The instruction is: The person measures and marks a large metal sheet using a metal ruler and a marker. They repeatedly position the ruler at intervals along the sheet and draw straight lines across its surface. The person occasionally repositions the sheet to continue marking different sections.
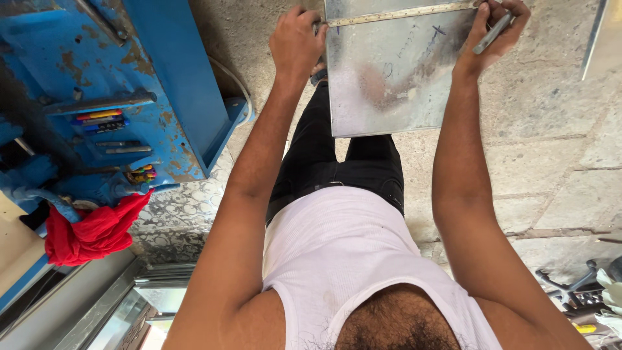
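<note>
A shiny metal sheet (389,84) with faint pen marks lies on the stone floor in front of my legs. A steel ruler (402,13) runs across its far edge. My left hand (297,42) presses the ruler's left end down at the sheet's corner. My right hand (495,32) rests at the ruler's right end and grips a grey marker (492,34) between its fingers.
A blue rusty machine (116,91) with pens and small tools on its ledges stands to the left, a red cloth (94,230) hanging from it. Metal profiles (97,304) lie at lower left. Another metal piece (599,39) sits at upper right; scrap (583,291) at lower right.
</note>
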